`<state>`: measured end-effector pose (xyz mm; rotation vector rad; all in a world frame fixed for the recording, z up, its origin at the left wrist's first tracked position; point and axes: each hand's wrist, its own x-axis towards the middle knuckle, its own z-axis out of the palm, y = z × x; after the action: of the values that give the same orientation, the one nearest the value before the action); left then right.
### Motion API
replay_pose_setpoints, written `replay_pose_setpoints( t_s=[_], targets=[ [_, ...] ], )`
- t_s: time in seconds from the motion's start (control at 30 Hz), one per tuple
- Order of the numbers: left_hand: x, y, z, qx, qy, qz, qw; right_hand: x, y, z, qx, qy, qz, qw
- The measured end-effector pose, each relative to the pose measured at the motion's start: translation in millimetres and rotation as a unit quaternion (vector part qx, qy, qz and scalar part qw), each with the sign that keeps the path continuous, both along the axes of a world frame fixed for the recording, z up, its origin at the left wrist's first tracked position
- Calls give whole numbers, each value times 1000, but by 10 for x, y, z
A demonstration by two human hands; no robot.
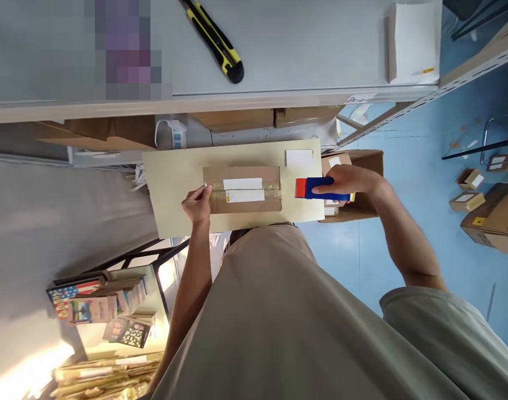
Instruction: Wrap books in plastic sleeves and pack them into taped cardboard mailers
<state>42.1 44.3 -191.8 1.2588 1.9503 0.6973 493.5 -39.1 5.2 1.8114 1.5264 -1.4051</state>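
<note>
Right hand (348, 180) clasps tape dispenser (311, 183); left hand (199, 205) apparently pinches carton (246, 207).

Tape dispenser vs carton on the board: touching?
Apart. The head view shows bare cream board between the carton and the red end of the tape dispenser.

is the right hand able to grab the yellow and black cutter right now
Probably not: the right hand holds the blue and red tape dispenser and would likely need to put it down first, though nothing visible covers the cutter.
</note>
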Motion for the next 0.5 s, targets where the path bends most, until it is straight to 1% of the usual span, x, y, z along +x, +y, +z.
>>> replay_pose_setpoints(
  t_s=[0.03, 0.1, 0.2, 0.3, 0.37, 0.43, 0.5],
  targets=[
    [9, 11, 7, -4, 15, -5, 1000, 3, 1, -132, -2, -12, -1, 1000],
    [25, 29, 26, -5, 45, -16, 999, -80, 22, -394, -1, -45, 5, 999],
    [42, 37, 56, -3, 66, -22, 998, -324, 47, -689, 16, -90, 14, 996],
    [53, 29, 73, -10, 58, -15, 998, -602, 3, -860, 54, -108, 13, 993],
    [51, 24, 75, -12, 42, -9, 999, -763, -76, -947, 75, -125, 12, 989],
    [34, 21, 78, -12, 33, -9, 999, -878, -189, -1032, 79, -137, 11, 987],
    [2, 19, 91, -5, 45, -28, 999, -937, -324, -1107, 66, -142, -2, 988]
  ],
)
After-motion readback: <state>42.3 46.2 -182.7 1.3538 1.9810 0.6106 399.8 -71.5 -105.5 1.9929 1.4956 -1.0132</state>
